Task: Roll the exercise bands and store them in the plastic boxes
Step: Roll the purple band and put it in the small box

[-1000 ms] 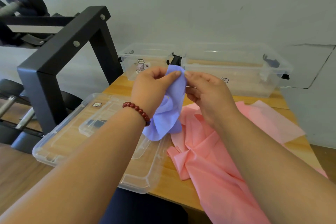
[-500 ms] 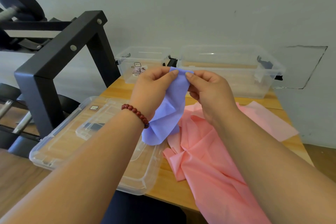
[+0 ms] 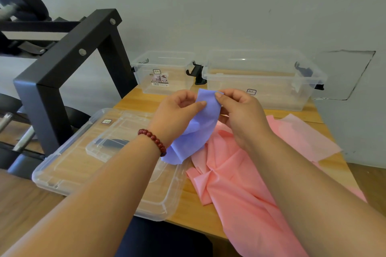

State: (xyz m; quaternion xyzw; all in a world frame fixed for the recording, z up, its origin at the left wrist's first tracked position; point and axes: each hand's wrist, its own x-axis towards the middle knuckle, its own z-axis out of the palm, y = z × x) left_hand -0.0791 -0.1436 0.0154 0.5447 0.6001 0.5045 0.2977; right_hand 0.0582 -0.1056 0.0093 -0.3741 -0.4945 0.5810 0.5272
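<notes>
Because both hands close over its top edge, we cannot tell how that edge of the thin purple stretchy exercise band [image 3: 201, 129] is folded. The left hand [image 3: 175, 115] pinches one side between thumb and curled fingers, and the right hand [image 3: 240, 115] pinches the opposite corner. The rest hangs in loose folds above the wooden surface [image 3: 194, 200], partly hidden behind the left wrist and its red bead bracelet [image 3: 153, 140].

The wide pink exercise band [image 3: 240, 175] lies crumpled under the right forearm, which covers part of it. Its near end runs over the surface's near edge and out of the bottom of the picture. The labels on the boxes are too small for us to read.

At the far edge, against the wall [image 3: 208, 6], the small clear plastic box [image 3: 146, 81] and the larger clear plastic box [image 3: 282, 96] stand lidless, just beside each other, with black latches [image 3: 197, 73] between them. The stacked clear plastic lids [image 3: 73, 173] fill the near left, one corner reaching the near edge. A black metal frame [image 3: 48, 94] stands close on the left. We see a strip of bare wood between the hands and the boxes.
</notes>
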